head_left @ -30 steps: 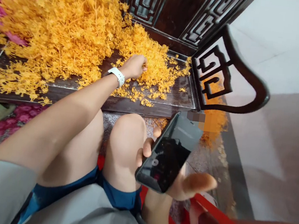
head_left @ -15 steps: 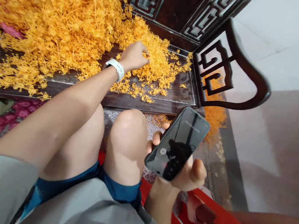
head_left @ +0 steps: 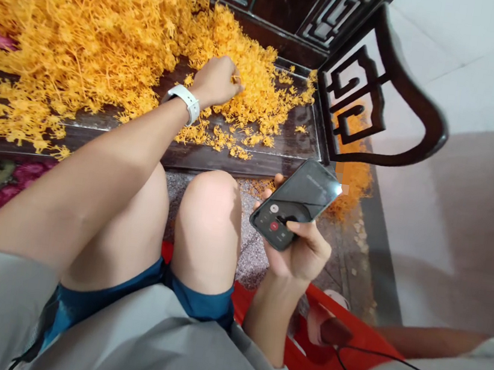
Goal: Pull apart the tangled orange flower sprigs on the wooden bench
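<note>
Orange branched flower sprigs (head_left: 88,37) heaped on dark carved-wood bench seat (head_left: 277,166), spreading toward right armrest (head_left: 403,102). Left hand (head_left: 217,82), white smartwatch (head_left: 184,102) on wrist, fingers curled shut into sprigs at pile's front. Right hand (head_left: 297,252) closed around black smartphone (head_left: 294,203), beyond seat's front edge.
</note>
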Available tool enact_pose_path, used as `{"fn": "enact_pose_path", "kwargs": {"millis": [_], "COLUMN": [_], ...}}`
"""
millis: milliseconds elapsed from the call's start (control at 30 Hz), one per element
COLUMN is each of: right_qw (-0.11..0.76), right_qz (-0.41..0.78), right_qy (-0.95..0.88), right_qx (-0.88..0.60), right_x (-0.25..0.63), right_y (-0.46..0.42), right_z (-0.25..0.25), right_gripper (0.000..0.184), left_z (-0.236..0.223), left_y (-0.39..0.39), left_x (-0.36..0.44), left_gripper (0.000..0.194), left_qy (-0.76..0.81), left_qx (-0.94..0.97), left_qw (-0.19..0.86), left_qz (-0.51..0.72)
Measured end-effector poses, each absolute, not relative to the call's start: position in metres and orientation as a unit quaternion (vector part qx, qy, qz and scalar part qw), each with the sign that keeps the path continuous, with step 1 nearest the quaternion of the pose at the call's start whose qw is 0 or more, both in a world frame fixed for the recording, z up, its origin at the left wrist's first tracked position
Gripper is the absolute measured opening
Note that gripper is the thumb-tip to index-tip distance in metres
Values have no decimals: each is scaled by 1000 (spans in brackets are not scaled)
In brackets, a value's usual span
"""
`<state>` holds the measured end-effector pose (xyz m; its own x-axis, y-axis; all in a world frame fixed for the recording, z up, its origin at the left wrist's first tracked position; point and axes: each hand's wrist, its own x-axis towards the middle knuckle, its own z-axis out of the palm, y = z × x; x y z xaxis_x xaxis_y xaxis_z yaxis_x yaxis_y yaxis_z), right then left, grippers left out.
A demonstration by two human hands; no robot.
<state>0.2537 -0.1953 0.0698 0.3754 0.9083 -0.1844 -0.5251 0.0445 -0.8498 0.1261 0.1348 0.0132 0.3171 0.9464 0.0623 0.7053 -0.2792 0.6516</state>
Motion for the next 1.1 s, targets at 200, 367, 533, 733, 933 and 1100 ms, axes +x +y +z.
{"fn": "enact_pose_path", "kwargs": {"millis": [200,367,533,733,933,1100], "right_qw": [676,679,693,695,696,703], "right_qz": [514,523,521,519,514,520], "right_qy": [-244,-246,-223,-225,-216,-221], "right_qx": [-468,-454,-445,-444,-453,-433], "right_x": [258,260,258,256,255,247], "right_y": [-195,-195,-194,-194,-195,-203], "right_z": [62,58,61,62,61,77], "right_gripper": [69,72,76,73,80,87], "left_z": [13,16,14,10,12,13], "left_y": [139,139,137,140,140,137], "left_x": [126,125,124,124,122,120], "left_gripper": [19,14,8,7,9,23], "left_qy": [557,569,570,566,563,554], "left_qx": [753,751,755,757,759,767], "left_qw": [246,234,208,207,233,220], "left_qz": [247,237,248,252,231,237]}}
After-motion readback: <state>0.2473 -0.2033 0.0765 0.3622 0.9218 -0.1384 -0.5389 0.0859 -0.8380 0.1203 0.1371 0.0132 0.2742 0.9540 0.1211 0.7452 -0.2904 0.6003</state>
